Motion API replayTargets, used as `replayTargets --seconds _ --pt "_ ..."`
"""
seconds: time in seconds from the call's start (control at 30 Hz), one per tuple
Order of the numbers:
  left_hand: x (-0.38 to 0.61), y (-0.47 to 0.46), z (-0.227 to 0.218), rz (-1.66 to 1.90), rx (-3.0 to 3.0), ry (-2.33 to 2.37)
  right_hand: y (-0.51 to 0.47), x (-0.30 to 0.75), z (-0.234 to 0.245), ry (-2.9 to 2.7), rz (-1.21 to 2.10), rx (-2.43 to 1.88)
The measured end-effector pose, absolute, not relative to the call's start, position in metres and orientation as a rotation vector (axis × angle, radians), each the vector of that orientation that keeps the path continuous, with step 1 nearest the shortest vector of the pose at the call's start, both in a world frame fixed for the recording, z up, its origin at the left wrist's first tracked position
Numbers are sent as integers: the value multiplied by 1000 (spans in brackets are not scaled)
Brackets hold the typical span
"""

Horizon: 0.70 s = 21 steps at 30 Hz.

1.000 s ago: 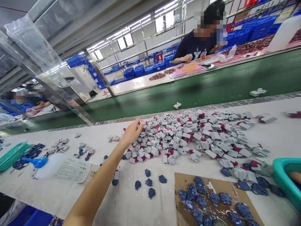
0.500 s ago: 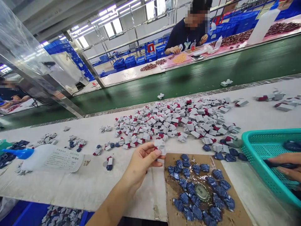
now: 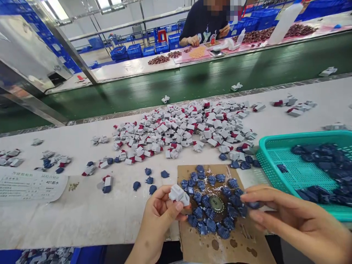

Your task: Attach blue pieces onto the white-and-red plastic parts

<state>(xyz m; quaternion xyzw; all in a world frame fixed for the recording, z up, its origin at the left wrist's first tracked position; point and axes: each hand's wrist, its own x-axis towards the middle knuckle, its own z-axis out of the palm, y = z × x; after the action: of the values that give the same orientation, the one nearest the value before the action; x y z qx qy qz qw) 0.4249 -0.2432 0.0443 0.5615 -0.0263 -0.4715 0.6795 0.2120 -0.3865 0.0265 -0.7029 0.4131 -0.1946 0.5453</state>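
My left hand (image 3: 162, 216) is closed on a light grey plastic toy part (image 3: 178, 195), held between thumb and fingers just left of the cardboard sheet (image 3: 220, 253). My right hand (image 3: 288, 212) is over the sheet's right side, thumb and fingers pinching a dark blue plastic piece (image 3: 255, 205), partly hidden by the fingertips and slightly blurred. Several dark blue fist-shaped pieces (image 3: 211, 224) lie on the wet cardboard around a round greenish disc (image 3: 217, 204). To the right, a green plastic basket (image 3: 275, 146) contains more dark blue parts (image 3: 324, 161).
A large pile of grey and red parts (image 3: 181, 128) lies behind the cardboard. A white glue bottle (image 3: 33, 185) rests at left. Beyond runs a green conveyor belt (image 3: 132, 88) carrying a few grey parts. Across it sits a co-worker (image 3: 203, 25). A blue bin (image 3: 88, 255) is below the table.
My right hand has come left from the basket to over the cardboard, with a dark blue piece in its fingers. My left hand still holds the grey part. The view has shifted right and down.
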Motion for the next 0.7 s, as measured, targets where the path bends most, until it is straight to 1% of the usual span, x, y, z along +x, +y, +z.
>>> replayTargets --seconds 0.1,0.2,0.3,0.37,0.43,0.57,0.7 --pt "426 -241 38 -1042 1260 -41 -383 212 18 874 -289 -1770" --pt "426 -240 35 -1050 1237 -36 -378 212 16 835 -370 -2112" --pt "426 -240 32 -1069 1193 -33 -374 216 16 656 -518 -2531" --pt "428 -239 29 -1095 1153 -43 -373 220 17 557 -580 -2716" --pt "431 -239 25 -1146 1101 -75 -374 224 17 477 -561 -2799" --pt "432 -236 22 -1187 1026 -80 -376 230 21 364 -457 -2799" --pt "430 -234 25 -1197 1011 -58 -375 239 31 441 -339 -2804"
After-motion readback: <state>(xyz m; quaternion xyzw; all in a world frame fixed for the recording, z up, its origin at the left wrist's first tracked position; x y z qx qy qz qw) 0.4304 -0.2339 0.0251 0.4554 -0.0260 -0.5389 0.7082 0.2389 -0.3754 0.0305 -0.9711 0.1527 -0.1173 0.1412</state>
